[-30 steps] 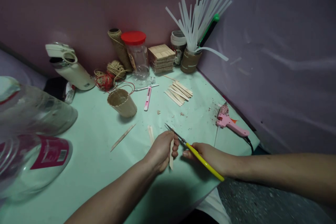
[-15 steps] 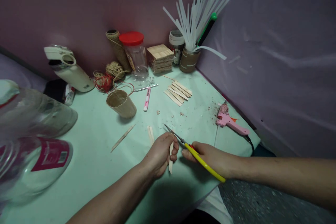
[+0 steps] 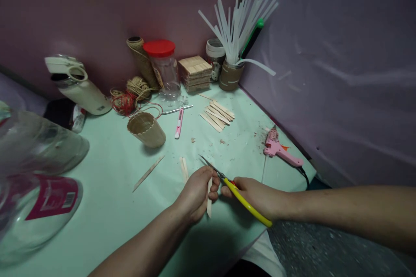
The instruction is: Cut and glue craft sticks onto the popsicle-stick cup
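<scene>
My left hand is closed around a thin wooden stick that points down toward the table's front edge. Beside it my right hand grips yellow-handled scissors, whose dark blades reach up-left across the top of the stick. Both hands hover just above the mint-green table. A cut stick piece lies just left of the blades. A longer tapered stick lies further left.
A stick-walled cup, a pink cutter, loose sticks and a pink glue gun lie further back. Jars, twine, stacked sticks and a pot of glue rods line the wall. Clear bottles lie at the left.
Both hands with stick and scissors stay together; the view has shifted slightly so everything sits a little further left. The stick is lower in my left hand's grip.
</scene>
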`<move>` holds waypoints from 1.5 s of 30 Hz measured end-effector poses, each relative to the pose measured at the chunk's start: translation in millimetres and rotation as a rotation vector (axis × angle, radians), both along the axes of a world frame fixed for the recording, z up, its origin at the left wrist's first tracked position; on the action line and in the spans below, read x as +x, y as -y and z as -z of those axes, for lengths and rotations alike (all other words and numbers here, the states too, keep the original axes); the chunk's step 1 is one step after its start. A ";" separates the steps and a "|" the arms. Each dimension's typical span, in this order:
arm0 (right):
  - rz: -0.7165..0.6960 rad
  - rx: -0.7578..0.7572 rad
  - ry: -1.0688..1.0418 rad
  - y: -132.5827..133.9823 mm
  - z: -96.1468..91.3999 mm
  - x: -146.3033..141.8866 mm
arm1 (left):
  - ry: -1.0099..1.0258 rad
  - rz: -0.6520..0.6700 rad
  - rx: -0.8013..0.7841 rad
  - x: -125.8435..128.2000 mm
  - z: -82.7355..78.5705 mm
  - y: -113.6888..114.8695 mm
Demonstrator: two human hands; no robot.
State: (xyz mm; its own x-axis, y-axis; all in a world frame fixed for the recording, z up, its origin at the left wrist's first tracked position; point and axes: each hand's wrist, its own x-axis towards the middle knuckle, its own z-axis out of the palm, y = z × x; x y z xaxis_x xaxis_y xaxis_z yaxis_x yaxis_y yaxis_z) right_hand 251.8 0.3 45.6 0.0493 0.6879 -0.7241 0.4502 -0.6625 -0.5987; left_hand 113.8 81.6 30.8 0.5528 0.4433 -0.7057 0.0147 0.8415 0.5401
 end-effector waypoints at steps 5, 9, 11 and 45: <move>-0.009 0.026 0.020 0.2 2.7 1.3 | 0.001 -0.001 -0.013 1.5 0.1 0.0; -0.033 0.068 0.006 1.4 4.2 3.4 | -0.027 -0.007 -0.022 2.8 -2.5 0.1; -0.034 0.064 0.013 2.8 4.9 4.7 | -0.034 -0.004 -0.020 3.2 -3.3 1.0; 0.812 0.742 -0.702 -47.1 9.1 -21.8 | -0.786 0.212 1.143 -73.7 -14.4 -50.6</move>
